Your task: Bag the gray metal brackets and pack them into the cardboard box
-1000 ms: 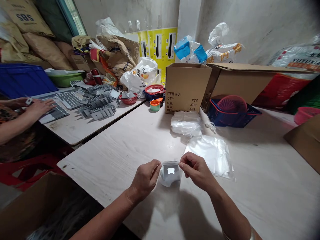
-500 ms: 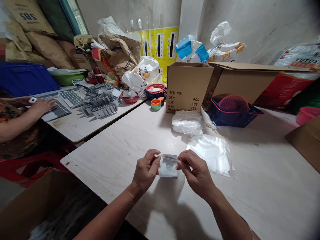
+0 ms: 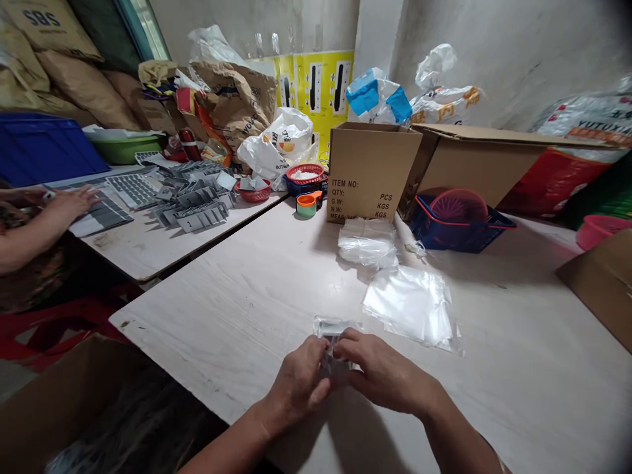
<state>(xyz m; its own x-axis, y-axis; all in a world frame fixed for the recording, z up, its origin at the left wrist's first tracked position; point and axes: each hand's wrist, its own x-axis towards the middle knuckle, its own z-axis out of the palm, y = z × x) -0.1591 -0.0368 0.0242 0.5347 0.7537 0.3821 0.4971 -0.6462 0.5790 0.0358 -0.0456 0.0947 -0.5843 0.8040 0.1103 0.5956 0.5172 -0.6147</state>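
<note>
A small clear plastic bag (image 3: 322,325) with a grey piece inside lies at the near part of the table, partly covered by my fingers. My left hand (image 3: 302,374) is closed on its left side, thumb toward me. From the right, my right hand (image 3: 382,368) curls its fingers over the bag, closed on the plastic. The exact grip of the fingertips is hidden. Just beyond my right hand lies a flat stack of clear plastic bags (image 3: 409,306), with a second bundle of bags (image 3: 368,242) behind it.
A cardboard box (image 3: 372,171) stands at the back, beside a blue basket (image 3: 457,230). At the left table, a co-worker's hand (image 3: 74,201) rests on grey sheets near a pile of grey pieces (image 3: 197,197). An orange tape dispenser (image 3: 309,203) sits near the table gap.
Both hands have come down and closer to me with the bag, from held up in front to the tabletop. My right fingers have moved over the bag. The view has shifted slightly.
</note>
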